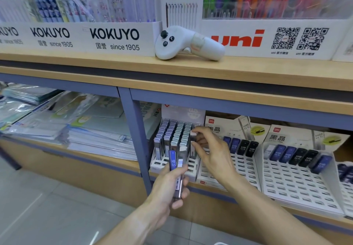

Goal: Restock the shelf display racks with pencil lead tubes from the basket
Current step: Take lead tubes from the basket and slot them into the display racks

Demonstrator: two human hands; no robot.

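Head view, landmark: the leftmost white rack (172,165), standing on the lower shelf just right of the blue-grey upright (135,130); every place below is told from it.
Right hand (211,150): fingers curled, pinching one lead tube (193,139) by its pale cap above the rack's right-hand column, where the tube is partly down among its neighbours.
Left hand (168,189): wrapped round a small bundle of spare tubes (176,172) in front of the rack's near edge, with the blue "HB 0.5" label facing up.
Step in hand: seating the pinched tube in a slot, as I judge it.
Doing it well: keep the tube upright, aim it at an open slot, press straight down by the cap, and avoid tipping the packed rows beside it; hold the spare bundle just in front so the next tube is a short reach.
Basket: not in view.
Count, racks: three plainly seen, this one plus two further right, with the edge of a fourth at the frame's right side.
Count, tubes: this rack is nearly full, too dense to count; middle rack (236,166) shows four; right rack (298,183) about seven; the left hand seems to hold two or three.
Above the rack: one white controller (188,43) on the wooden top shelf.
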